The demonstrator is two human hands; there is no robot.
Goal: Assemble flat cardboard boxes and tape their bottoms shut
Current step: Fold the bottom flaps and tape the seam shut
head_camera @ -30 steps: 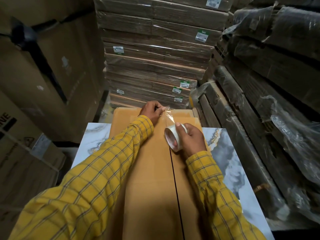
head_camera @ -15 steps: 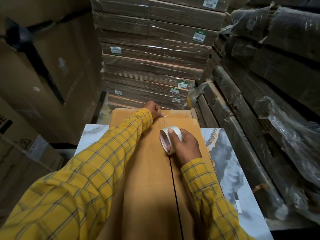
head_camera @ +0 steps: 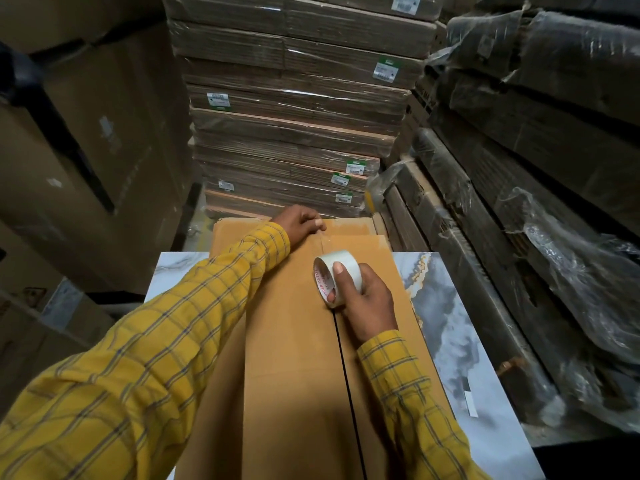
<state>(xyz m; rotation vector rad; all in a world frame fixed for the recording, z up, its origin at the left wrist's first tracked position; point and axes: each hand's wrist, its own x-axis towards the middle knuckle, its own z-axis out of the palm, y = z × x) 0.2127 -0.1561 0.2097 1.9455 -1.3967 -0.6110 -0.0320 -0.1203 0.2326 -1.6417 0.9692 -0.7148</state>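
Two hands on one seam, tape started at the far end.

Head view: left hand (head_camera: 300,221) pinches and presses the tape end at the cardboard box's (head_camera: 291,341) far edge; right hand (head_camera: 365,299), nearer, grips the tape roll (head_camera: 337,277) upright on the centre seam (head_camera: 348,393), which runs straight toward the person. The desk (head_camera: 446,327) is mostly covered; the box's near end is cut off.
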